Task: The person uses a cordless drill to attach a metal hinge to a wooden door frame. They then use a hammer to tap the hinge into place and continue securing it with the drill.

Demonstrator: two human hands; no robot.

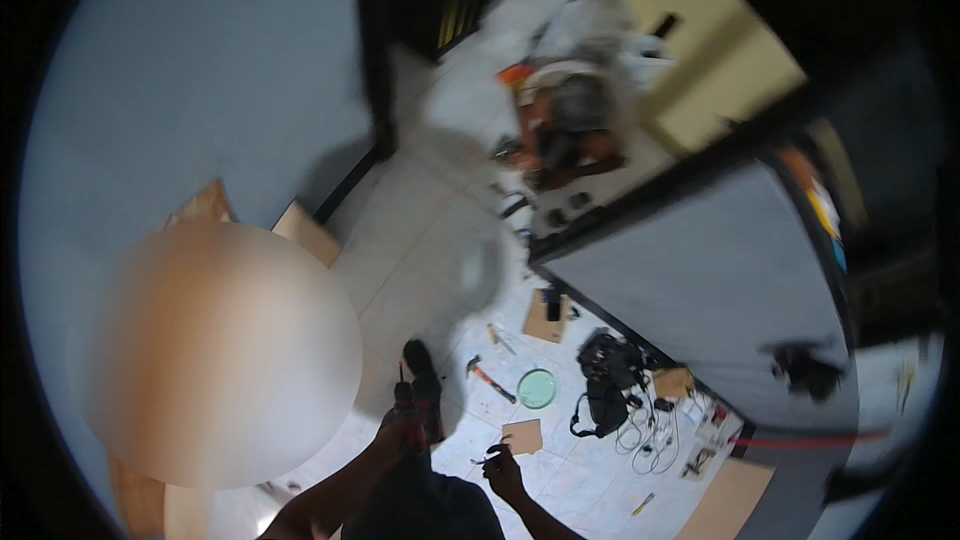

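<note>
My left hand (396, 434) is closed around a dark red and black hand tool (403, 396), which has a thin orange tip pointing away from me. Its exact kind is too blurred to make out. My right hand (506, 472) has its fingers closed on a small thin light-coloured piece (482, 461), too small to name. Just beyond that hand a square piece of cardboard (523, 437) lies on the tiled floor. A hammer (491, 380) with an orange and black handle and a round pale green lid or dish (537, 389) lie farther off.
Black bags (607, 380) and tangled white cables (655, 440) lie right against a grey wall (700, 250). A large blurred pale round shape (215, 355) covers the left. Another person (570, 125) is low down beyond the doorway. A yellow-handled tool (642, 505) lies at right.
</note>
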